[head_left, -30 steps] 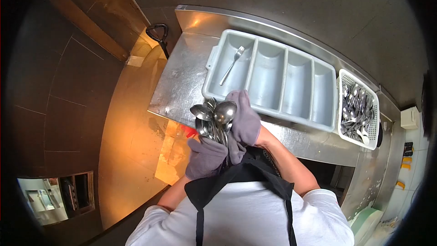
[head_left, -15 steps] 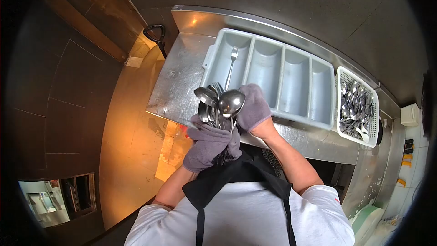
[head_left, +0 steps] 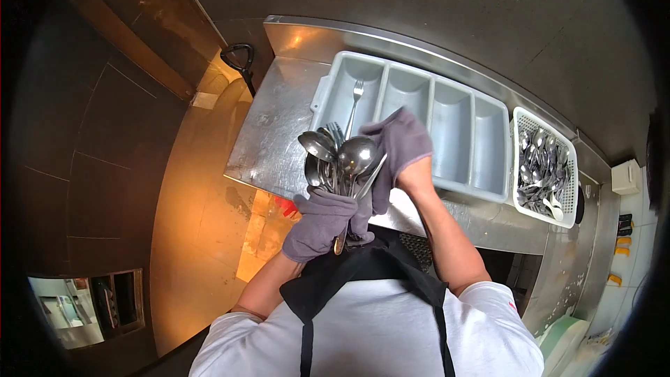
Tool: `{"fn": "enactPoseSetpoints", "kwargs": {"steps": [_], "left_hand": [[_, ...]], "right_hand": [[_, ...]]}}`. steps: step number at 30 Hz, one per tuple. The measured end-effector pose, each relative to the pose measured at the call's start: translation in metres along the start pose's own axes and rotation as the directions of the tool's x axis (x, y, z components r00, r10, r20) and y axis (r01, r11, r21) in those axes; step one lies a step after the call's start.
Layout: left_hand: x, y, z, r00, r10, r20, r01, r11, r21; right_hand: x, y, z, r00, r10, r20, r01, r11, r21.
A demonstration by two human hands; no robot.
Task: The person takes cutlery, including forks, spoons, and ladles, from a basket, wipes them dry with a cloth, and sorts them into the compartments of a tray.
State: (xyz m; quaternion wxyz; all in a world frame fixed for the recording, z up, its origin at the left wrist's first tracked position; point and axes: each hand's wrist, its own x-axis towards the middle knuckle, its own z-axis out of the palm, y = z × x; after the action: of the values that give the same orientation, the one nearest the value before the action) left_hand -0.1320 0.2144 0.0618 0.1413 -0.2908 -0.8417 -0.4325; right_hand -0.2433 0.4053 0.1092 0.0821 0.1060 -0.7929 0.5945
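Note:
Wrapped in a grey cloth or mitt, my left hand [head_left: 321,222] grips a bundle of ladles, forks and other cutlery [head_left: 338,157], heads up, near my chest. My right hand [head_left: 401,143], also covered in grey cloth, is raised just right of the bundle; its fingers are hidden, and a thin metal handle [head_left: 373,176] slants beside it. Behind the hands lies a grey tray [head_left: 457,187] with four compartments. One fork [head_left: 356,101] rests in its leftmost compartment.
The tray stands on a steel counter [head_left: 269,119] with a raised back edge. To its right is a white perforated basket [head_left: 516,146] full of spoons [head_left: 544,167]. A black looped handle [head_left: 239,59] rises beyond the counter's left end.
My right hand has lifted and moved right, away from the bundle, with its cloth. The slanting metal handle now shows at the bundle's right side. My left hand still holds the bundle.

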Motion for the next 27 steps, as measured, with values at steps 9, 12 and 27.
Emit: {"fn": "enactPoseSetpoints", "kwargs": {"steps": [9,12,27], "left_hand": [[-0.004,-0.018,0.016,0.988,-0.12,-0.099,0.12,0.993,-0.011],[-0.013,-0.036,0.034,0.935,-0.301,-0.188,0.288,0.953,-0.093],[-0.02,-0.017,-0.001,0.983,0.051,-0.176,-0.005,0.969,0.249]], "right_hand": [[-0.064,0.04,0.041,0.936,-0.231,0.264,0.331,0.329,-0.885],[-0.049,0.047,0.058,0.908,0.062,0.414,0.338,0.475,-0.812],[-0.049,0.054,0.042,0.827,-0.164,0.538,0.399,0.846,-0.355]]}}
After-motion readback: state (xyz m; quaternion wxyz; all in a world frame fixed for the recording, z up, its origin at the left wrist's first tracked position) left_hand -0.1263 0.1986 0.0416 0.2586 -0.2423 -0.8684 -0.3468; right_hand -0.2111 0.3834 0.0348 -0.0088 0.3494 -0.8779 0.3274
